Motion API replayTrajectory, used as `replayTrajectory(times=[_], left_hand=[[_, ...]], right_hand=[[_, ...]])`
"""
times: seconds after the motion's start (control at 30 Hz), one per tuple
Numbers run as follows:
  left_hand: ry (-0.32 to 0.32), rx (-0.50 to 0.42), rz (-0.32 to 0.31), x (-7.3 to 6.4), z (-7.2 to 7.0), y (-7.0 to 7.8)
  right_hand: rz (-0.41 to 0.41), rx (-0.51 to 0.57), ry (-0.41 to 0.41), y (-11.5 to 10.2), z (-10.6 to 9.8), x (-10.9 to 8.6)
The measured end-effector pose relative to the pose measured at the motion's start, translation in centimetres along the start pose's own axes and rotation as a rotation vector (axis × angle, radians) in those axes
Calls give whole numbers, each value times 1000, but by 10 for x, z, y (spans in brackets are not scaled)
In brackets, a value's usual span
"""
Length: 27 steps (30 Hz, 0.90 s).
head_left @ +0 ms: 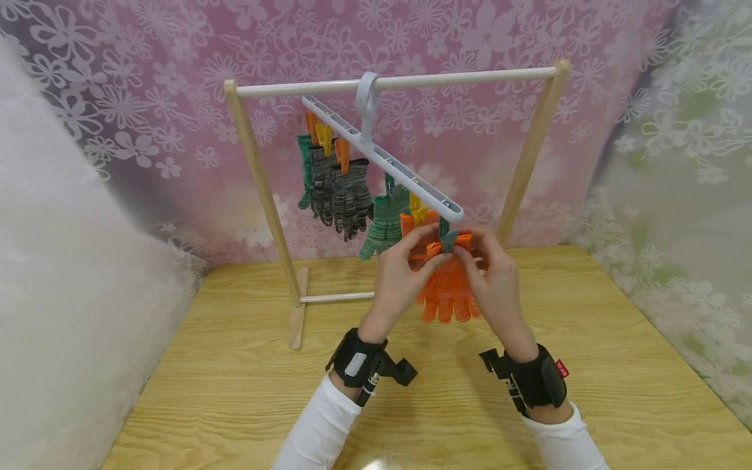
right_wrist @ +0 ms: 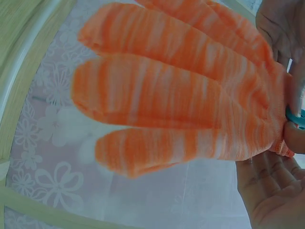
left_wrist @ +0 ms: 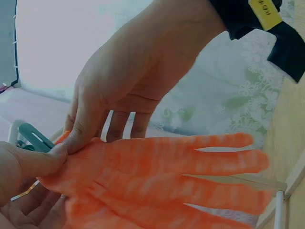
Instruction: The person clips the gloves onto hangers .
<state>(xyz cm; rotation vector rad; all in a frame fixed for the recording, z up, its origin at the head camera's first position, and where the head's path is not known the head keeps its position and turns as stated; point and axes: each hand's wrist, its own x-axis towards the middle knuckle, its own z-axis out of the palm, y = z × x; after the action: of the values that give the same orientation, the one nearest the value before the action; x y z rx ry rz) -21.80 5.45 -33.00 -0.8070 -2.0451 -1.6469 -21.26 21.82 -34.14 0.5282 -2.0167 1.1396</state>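
Observation:
An orange knit glove (head_left: 449,297) hangs fingers down at the near end of a grey-white clip hanger (head_left: 405,175). A dark green clip (head_left: 448,240) sits at its cuff. My left hand (head_left: 401,274) pinches the cuff left of the clip, and my right hand (head_left: 498,281) pinches it on the right. In the left wrist view the glove (left_wrist: 152,167) spreads out below the green clip (left_wrist: 35,138). The glove's fingers fill the right wrist view, with the cuff at its right edge. Another orange glove (head_left: 407,223) under a yellow clip (head_left: 418,210) is partly hidden behind my left hand.
A rack with wooden posts (head_left: 531,156) and a white rod (head_left: 464,79) carries the hanger by its hook (head_left: 367,98). Grey-black gloves (head_left: 351,196), a green glove (head_left: 384,222) and a further green glove (head_left: 305,170) hang farther along. Flowered cloth (head_left: 176,130) surrounds the wooden table (head_left: 235,405).

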Motion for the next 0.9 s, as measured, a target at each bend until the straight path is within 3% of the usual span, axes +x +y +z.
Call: replayTrajectory(times=[0.23, 0.37, 0.57, 0.73, 0.9], left_hand=[[-34, 108, 10, -3, 9, -14], [-78, 137, -31, -8, 16, -22], [-123, 173, -41, -18, 20, -35], [-157, 216, -58, -23, 20, -41], [-237, 304, -80, -27, 20, -50]], right_hand=[[70, -18, 28, 7, -7, 4], [63, -50, 53, 14, -12, 5], [50, -74, 59, 23, -17, 5], [92, -91, 1, 29, -19, 4], [132, -95, -88, 34, -18, 4]])
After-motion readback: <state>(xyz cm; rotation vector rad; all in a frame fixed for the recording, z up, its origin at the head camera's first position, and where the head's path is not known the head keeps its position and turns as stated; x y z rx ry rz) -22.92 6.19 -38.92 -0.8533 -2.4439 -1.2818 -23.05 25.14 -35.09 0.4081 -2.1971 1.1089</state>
